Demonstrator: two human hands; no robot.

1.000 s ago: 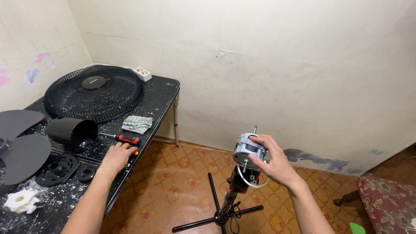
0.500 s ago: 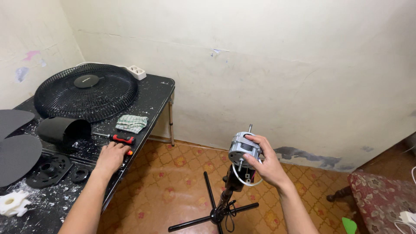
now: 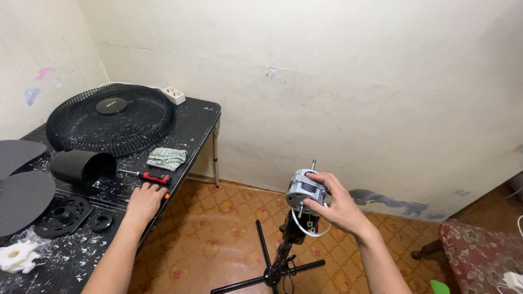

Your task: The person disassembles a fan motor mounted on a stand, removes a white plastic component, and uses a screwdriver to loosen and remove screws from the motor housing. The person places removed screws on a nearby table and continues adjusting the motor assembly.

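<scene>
My right hand (image 3: 336,207) grips a grey fan motor (image 3: 303,189) with a short shaft on top, sitting at the head of a black fan stand (image 3: 273,261) with cross-shaped feet on the floor. A white wire loops below the motor. My left hand (image 3: 145,200) rests flat on the black table (image 3: 196,117) near its front edge, fingers on something orange. A red-and-black screwdriver (image 3: 149,176) lies just beyond the fingertips. A folded checked cloth (image 3: 166,158) lies farther back.
On the table lie a round black fan grille (image 3: 111,118), a black cylindrical cover (image 3: 81,166), grey fan blades (image 3: 19,185), black ring parts (image 3: 60,212), a white plastic piece (image 3: 17,257) and a white power strip (image 3: 173,95). A patterned cushion (image 3: 479,253) sits at the right.
The view has shifted slightly right and down. My right hand stays on the motor and my left hand stays at the table edge near the screwdriver.
</scene>
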